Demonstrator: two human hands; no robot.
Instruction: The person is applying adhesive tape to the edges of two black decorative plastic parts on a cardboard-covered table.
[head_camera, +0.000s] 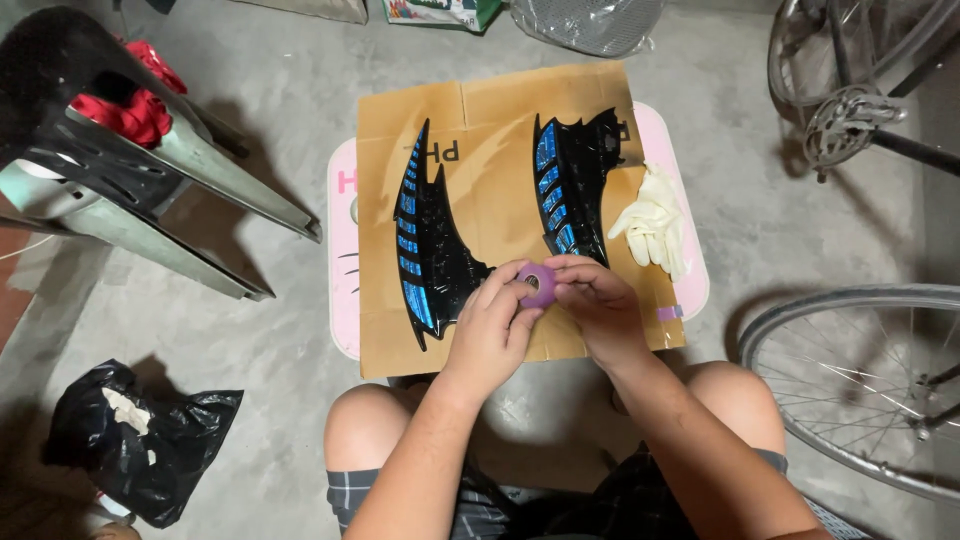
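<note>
Left hand (490, 325) and right hand (598, 303) both pinch a small purple tape roll (538, 283), fingers curled tight around it, held just above the near edge of the cardboard sheet (500, 130). On the cardboard: two black wing-shaped panels with blue slats, one left (425, 240), one right (572, 180). Pale gloves (655, 222) at its right edge. Bicycle wheel (860, 385) farther right.

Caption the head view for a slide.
Both hands hold a purple tape roll over black-and-blue wing-shaped pieces on cardboard.
</note>
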